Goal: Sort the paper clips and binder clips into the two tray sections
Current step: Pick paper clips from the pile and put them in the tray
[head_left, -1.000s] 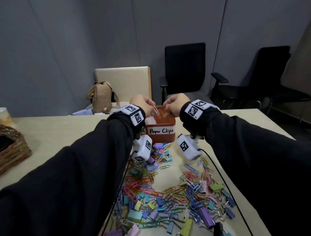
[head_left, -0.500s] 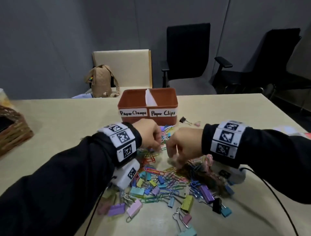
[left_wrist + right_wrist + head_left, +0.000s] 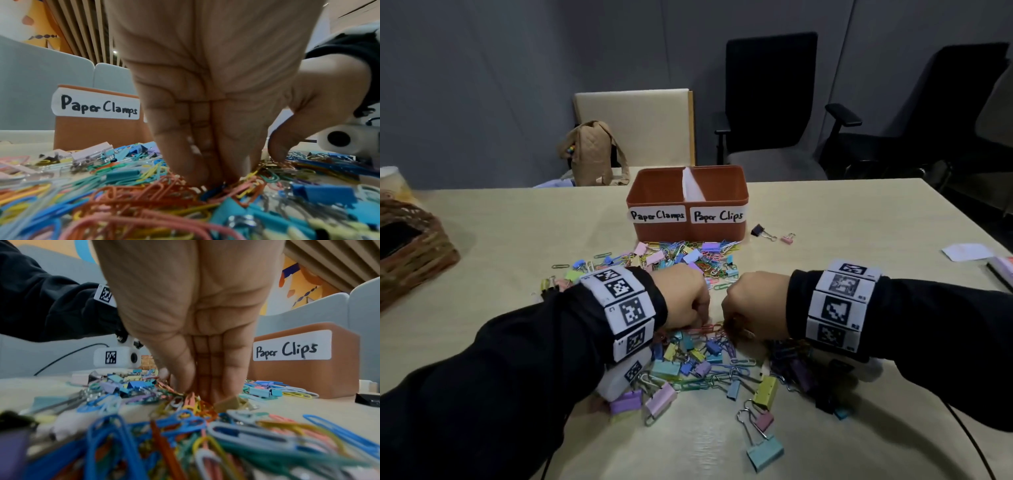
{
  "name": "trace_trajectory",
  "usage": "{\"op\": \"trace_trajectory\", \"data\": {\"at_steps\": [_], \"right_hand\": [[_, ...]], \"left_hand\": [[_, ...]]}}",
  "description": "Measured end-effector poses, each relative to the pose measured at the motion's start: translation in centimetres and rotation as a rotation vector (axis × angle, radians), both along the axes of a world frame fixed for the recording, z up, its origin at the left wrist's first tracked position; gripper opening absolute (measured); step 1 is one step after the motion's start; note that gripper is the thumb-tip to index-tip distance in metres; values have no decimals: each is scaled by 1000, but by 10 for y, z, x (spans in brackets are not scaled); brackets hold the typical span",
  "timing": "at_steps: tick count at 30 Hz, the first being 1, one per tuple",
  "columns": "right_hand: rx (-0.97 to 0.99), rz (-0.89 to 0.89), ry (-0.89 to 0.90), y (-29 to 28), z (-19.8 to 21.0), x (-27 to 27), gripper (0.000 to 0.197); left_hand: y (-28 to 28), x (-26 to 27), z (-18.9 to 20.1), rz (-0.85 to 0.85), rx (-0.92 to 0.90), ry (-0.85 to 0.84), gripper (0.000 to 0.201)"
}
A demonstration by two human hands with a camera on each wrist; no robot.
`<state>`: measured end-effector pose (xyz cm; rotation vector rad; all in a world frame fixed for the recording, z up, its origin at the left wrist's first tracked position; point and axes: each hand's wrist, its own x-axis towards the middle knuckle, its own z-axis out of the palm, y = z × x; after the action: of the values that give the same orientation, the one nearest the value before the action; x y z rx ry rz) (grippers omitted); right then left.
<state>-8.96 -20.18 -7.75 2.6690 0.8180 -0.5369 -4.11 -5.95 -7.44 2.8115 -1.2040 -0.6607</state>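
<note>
On the table [image 3: 825, 219], before the tray [image 3: 688, 226], both hands have come lower into the clip pile [image 3: 709, 356] than half a second ago; left hand [image 3: 685, 301] and right hand [image 3: 753, 305] press bunched fingertips among paper clips [image 3: 144, 191]; whether either pinches one, I cannot tell.

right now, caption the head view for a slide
Both hands, left and right, dig fingertips into the mixed clip pile before the labelled orange tray.

The bench [image 3: 825, 222] looks like pale matt wood laminate. The tray [image 3: 654, 192] seems smooth plastic with paper labels [image 3: 717, 216]. Binder clips [image 3: 765, 452] carry shiny wire handles; a basket [image 3: 421, 260] is rough wicker.
</note>
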Motion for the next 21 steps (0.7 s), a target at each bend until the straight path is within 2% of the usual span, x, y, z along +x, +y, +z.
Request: {"op": "trace_trajectory", "data": {"at_steps": [4, 8, 13, 15, 19, 21], "right_hand": [[18, -11, -24, -1, -6, -1, 27], [33, -37, -29, 3, -7, -4, 31], [93, -82, -10, 1, -6, -4, 24], [174, -120, 20, -5, -5, -3, 21], [339, -226, 100, -17, -1, 2, 19], [423, -299, 133, -23, 6, 7, 17]], "left_hand": [[-4, -5, -3, -28, 85, -67, 31], [-10, -5, -5, -72, 83, -124, 18], [-8, -1, -5, -24, 50, -46, 13], [-4, 3, -2, 23, 17, -6, 13], [4, 14, 9, 123, -100, 61, 3], [7, 19, 14, 203, -217, 156, 8]]}}
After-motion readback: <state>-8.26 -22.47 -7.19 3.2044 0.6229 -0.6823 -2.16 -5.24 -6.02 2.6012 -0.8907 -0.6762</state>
